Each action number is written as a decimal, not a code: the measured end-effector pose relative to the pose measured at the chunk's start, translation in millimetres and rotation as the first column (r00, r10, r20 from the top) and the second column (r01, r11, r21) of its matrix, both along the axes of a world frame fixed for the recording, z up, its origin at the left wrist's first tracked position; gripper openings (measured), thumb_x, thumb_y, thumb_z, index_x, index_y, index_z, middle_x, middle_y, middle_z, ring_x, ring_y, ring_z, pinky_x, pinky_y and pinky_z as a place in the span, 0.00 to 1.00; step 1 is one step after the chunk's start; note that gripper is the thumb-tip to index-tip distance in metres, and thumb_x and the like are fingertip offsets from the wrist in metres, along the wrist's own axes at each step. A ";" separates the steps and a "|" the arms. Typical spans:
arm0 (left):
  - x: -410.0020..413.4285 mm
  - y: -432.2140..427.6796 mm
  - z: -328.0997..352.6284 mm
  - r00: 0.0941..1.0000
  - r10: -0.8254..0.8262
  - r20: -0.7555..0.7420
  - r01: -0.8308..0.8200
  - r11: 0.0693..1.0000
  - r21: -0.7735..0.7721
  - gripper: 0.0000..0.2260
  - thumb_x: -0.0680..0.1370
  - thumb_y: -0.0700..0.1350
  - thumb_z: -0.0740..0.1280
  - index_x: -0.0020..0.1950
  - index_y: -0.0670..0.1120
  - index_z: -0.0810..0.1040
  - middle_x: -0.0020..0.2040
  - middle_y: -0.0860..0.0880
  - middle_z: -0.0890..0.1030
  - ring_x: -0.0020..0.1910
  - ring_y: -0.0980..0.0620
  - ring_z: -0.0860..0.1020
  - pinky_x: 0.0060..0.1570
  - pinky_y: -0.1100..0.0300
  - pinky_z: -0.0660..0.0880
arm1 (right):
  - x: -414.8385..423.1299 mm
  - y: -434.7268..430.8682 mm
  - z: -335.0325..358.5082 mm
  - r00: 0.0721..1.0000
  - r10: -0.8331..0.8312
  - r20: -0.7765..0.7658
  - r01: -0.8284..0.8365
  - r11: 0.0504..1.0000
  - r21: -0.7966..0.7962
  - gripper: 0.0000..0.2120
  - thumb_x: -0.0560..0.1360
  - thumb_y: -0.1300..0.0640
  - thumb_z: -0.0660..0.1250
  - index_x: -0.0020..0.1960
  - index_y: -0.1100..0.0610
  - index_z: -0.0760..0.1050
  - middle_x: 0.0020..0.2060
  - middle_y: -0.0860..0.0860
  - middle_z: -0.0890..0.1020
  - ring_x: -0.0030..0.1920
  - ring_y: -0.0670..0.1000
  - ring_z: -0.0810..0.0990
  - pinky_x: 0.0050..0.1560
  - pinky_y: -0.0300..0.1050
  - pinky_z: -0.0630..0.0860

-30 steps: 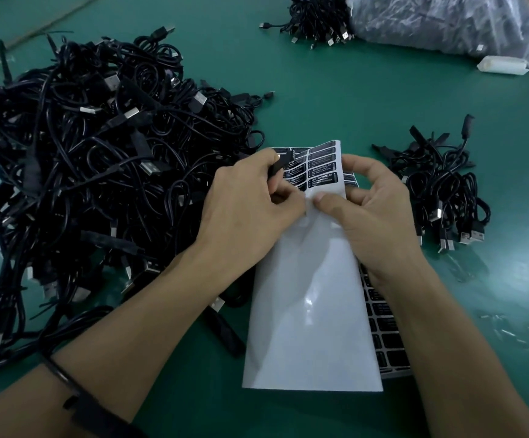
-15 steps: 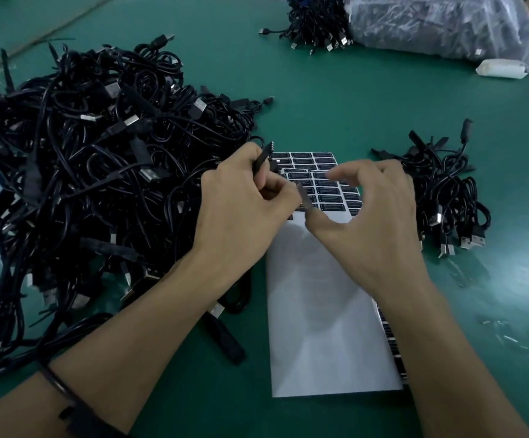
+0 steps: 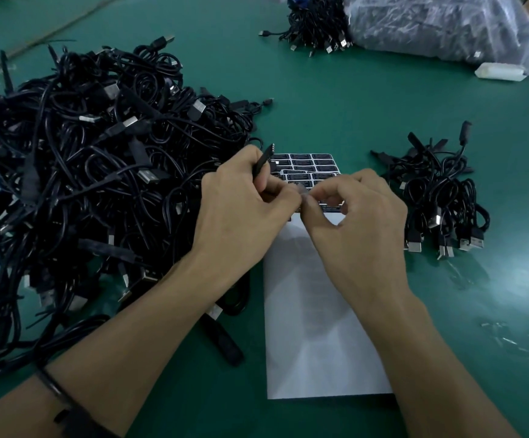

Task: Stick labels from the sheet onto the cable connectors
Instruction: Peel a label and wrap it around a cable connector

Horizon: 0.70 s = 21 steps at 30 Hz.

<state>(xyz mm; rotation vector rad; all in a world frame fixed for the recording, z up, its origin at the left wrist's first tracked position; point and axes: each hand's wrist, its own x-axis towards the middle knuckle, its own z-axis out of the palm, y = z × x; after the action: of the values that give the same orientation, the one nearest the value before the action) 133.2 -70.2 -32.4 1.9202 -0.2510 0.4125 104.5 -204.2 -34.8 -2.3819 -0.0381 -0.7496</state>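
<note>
Green mat table (image 3: 336, 99), matte, with glare patches at the right and far left edges. Label sheet (image 3: 313, 327) lies flat at frame centre. Its lower part is glossy white backing, already bare. Rows of small black rectangular labels remain at its top end, and both hands partly cover them.

Left hand (image 3: 241, 216) is curled round a slim black connector (image 3: 261, 162), whose tip pokes up past the knuckles with the contacts showing. Right hand (image 3: 361, 222) has thumb and forefinger pinched on a small label (image 3: 304, 192), right against the left fingertips. The label is blurred, so I can't tell whether it touches the connector. The other right fingers are loosely curled.

Big tangled cable pile (image 3: 99, 184) fills the left half: thin black round cords and metal USB plugs. It butts against the left hand and forearm. Small cable bundle (image 3: 440, 200) sits just right of the right hand, plugs pointing to the lower right.

- Top centre: another tied bundle (image 3: 317, 23), touching a crinkled clear plastic bag (image 3: 440, 26) at upper right.
- White block (image 3: 500, 71) just below the bag.
- Loose black plug (image 3: 222, 341) on the mat beside the sheet's left edge, under the left forearm.
- Thin scraps (image 3: 506, 336) at lower right.
- Black wristband (image 3: 58, 393) on the left wrist.
</note>
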 end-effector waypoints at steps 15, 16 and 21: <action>0.2 -0.2 -0.3 1.000 -0.002 0.007 0.002 1.000 -0.024 0.19 0.72 0.42 0.72 0.35 0.50 0.60 0.34 0.54 0.83 0.35 0.51 0.79 0.34 0.64 0.72 | 1.7 -3.2 7.5 0.993 0.071 -0.095 -0.026 0.912 0.410 0.08 0.74 0.59 0.73 0.39 0.47 0.82 0.34 0.42 0.82 0.35 0.39 0.78 0.40 0.31 0.72; -0.3 -0.3 0.0 1.000 -0.019 0.006 0.019 1.000 -0.006 0.19 0.71 0.42 0.71 0.35 0.51 0.60 0.34 0.57 0.84 0.35 0.52 0.80 0.35 0.64 0.73 | 2.9 -4.2 9.5 0.989 0.109 -0.102 -0.041 0.855 0.516 0.08 0.74 0.59 0.73 0.38 0.48 0.83 0.32 0.42 0.82 0.32 0.39 0.76 0.38 0.31 0.72; -0.9 0.0 -0.6 0.997 -0.073 0.029 0.074 0.997 -0.024 0.21 0.71 0.40 0.73 0.37 0.50 0.59 0.36 0.60 0.85 0.35 0.52 0.79 0.35 0.66 0.71 | 3.4 -4.9 12.6 0.961 0.256 -0.105 -0.108 0.697 0.709 0.11 0.75 0.63 0.72 0.36 0.51 0.83 0.27 0.41 0.80 0.26 0.38 0.72 0.31 0.28 0.68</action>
<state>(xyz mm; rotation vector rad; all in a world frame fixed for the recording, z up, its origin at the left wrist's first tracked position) 132.4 -70.2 -33.0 1.8753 -0.3322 0.3914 107.9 -209.1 -22.2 -1.6659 0.0796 -0.3302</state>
